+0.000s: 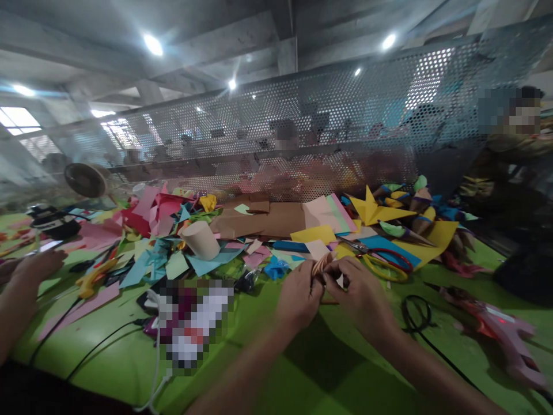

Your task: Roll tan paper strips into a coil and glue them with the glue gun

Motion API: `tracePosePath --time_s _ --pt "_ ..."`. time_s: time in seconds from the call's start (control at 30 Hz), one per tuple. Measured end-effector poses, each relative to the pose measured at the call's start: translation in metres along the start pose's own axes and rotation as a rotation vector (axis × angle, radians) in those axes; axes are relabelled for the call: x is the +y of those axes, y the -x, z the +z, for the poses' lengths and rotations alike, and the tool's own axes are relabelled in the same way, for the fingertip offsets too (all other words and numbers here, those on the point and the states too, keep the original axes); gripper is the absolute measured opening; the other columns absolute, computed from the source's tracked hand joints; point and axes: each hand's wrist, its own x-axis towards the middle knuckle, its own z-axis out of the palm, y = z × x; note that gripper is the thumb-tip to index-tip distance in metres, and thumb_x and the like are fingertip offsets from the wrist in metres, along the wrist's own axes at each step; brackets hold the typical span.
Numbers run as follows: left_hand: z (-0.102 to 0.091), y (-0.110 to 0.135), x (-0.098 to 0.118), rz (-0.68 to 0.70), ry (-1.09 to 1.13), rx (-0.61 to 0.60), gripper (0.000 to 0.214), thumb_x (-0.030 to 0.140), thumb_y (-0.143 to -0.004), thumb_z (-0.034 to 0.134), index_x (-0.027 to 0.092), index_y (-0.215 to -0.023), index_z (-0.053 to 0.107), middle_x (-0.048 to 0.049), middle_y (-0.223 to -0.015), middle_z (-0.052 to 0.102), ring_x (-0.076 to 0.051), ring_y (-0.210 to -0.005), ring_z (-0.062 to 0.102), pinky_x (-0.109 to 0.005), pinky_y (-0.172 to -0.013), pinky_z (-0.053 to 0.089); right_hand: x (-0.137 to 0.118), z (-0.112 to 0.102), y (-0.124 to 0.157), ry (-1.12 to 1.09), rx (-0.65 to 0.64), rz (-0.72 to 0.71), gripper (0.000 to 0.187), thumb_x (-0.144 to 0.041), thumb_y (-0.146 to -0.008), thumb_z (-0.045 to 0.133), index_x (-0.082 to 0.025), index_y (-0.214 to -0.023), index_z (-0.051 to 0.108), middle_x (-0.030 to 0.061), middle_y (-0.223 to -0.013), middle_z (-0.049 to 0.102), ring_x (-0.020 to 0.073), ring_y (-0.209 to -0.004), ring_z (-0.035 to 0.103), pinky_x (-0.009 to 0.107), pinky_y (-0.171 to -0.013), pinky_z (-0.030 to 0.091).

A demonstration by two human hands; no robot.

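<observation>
Both my hands are close together over the green table [263, 363]. My left hand [301, 293] has its fingers closed on the lower end of a small peach folded paper [322, 264], which looks pleated. My right hand [358, 288] pinches the same paper from the other side, thumb and fingers bent around it. Just behind my hands lie a pale paper piece [317, 249] and a blue crumpled paper [276, 268]. Scissors with red and yellow handles [391, 268] rest beyond my right hand. The fingertips hide part of the folded paper.
A pink glue gun [496, 328] with a black cord [417, 314] lies at right. Left are a blurred white-and-purple item [199, 328], a yellow glue gun [97, 276], a paper roll [201, 240] and another person's hand [38, 271]. Coloured paper backs onto a perforated metal screen [242, 127].
</observation>
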Motion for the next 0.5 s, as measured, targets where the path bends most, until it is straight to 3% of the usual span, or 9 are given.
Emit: tracePosePath --time_s 0.2,0.5 --pt "-0.0001 0.0004 -0.0008 -0.005 -0.019 -0.003 0.016 0.019 -0.092 0.034 0.022 -0.095 0.049 -0.0053 -0.094 0.061 -0.021 -0.088 0.057 -0.030 -0.076 0.040 0.0004 0.0000 0.0000 -0.001 0.002 -0.005 0.009 -0.021 -0.085 0.056 -0.018 -0.077 0.059 0.0035 -0.077 0.059 0.0176 -0.068 0.052 0.028 -0.062 0.040" --pt "-0.0010 0.0004 -0.0012 -0.014 0.062 -0.015 0.022 0.018 -0.092 0.033 0.021 -0.104 0.051 -0.0068 -0.101 0.062 -0.021 -0.096 0.057 -0.032 -0.085 0.042 -0.0009 -0.0010 0.0001 -0.001 0.011 -0.006 0.009 -0.020 -0.085 0.057 -0.019 -0.077 0.060 0.0033 -0.076 0.060 0.0179 -0.068 0.053 0.029 -0.061 0.040"
